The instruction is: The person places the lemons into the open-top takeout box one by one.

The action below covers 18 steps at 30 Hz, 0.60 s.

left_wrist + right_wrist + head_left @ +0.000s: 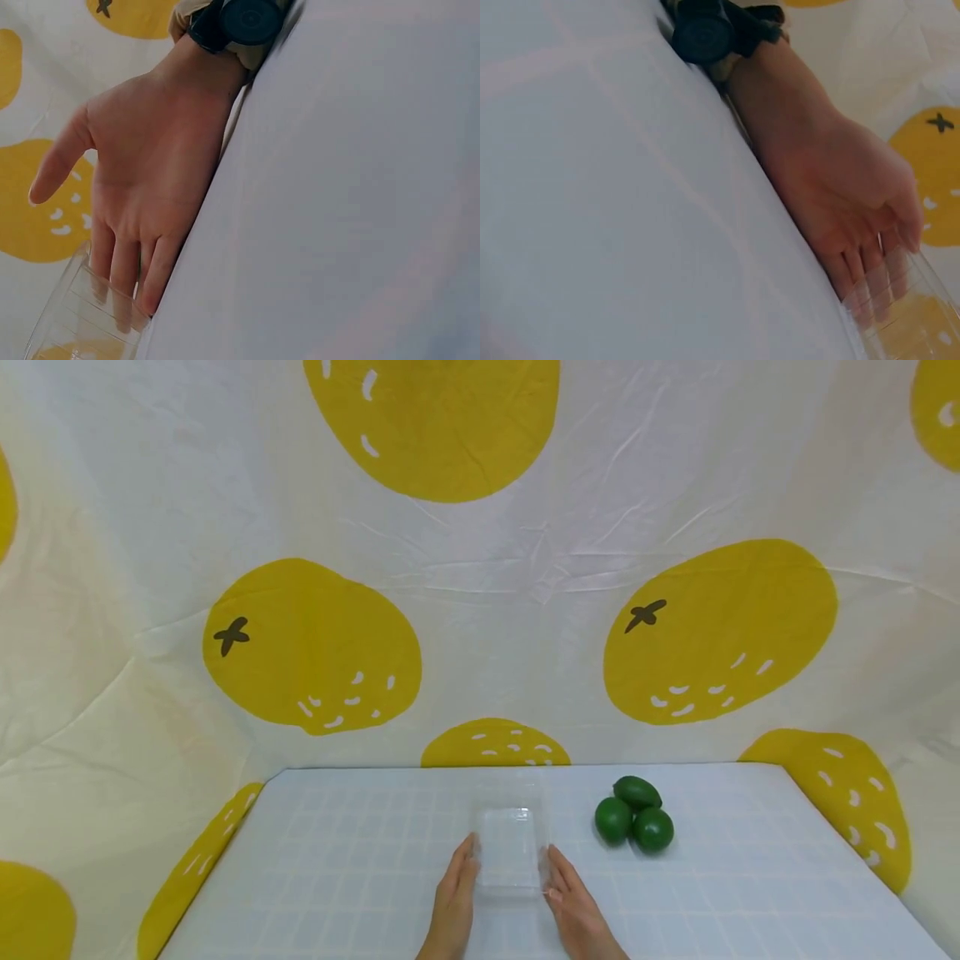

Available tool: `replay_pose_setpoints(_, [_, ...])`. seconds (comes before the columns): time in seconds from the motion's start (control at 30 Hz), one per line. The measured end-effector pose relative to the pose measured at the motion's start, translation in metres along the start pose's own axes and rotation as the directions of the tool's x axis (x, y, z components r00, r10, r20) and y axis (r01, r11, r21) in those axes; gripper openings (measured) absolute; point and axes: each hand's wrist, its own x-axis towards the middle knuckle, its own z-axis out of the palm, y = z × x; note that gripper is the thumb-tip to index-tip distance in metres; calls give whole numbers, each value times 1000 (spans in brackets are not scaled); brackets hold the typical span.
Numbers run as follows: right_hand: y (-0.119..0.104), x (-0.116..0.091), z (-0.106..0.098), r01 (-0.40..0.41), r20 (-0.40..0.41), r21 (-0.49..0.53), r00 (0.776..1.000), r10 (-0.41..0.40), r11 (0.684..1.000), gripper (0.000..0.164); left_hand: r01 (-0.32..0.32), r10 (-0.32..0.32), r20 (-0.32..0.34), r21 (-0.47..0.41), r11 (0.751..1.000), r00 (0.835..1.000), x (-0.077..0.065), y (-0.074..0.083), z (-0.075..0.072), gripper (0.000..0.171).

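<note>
A clear plastic box (508, 852) rests on the table in the middle of the head view, between my two hands. My left hand (454, 893) lies along its left wall with the fingers straight. In the left wrist view the fingertips show through the transparent wall, and the thumb (58, 169) stands apart from it. On the opposite side my right hand (576, 906) has its extended fingers against the right wall. Its thumb (909, 225) is right at the box's upper edge in the right wrist view.
Three dark green, lime-like fruits (653, 829) sit clustered on the table to the right of the box. A pale checked cloth (360, 860) covers the table. Behind and beside it hangs a white curtain (510, 635) printed with large yellow fruit.
</note>
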Motion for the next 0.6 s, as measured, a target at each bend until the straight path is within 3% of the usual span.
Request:
replay_pose_setpoints(0.2, [1,0,-1,19,-28,-13,999,-19,1000,70,24,-23,20,-2,1000,1000,4,2,4,48])
replay_pose_setpoints(0.43, [0,1,1,25,-56,-18,998,-26,1000,72,154,-152,47,-44,987,987,6,6,4,60])
replay_pose_setpoints(0.6, [1,0,1,26,-49,-21,998,-27,999,73,151,-148,58,-53,987,987,5,5,4,60])
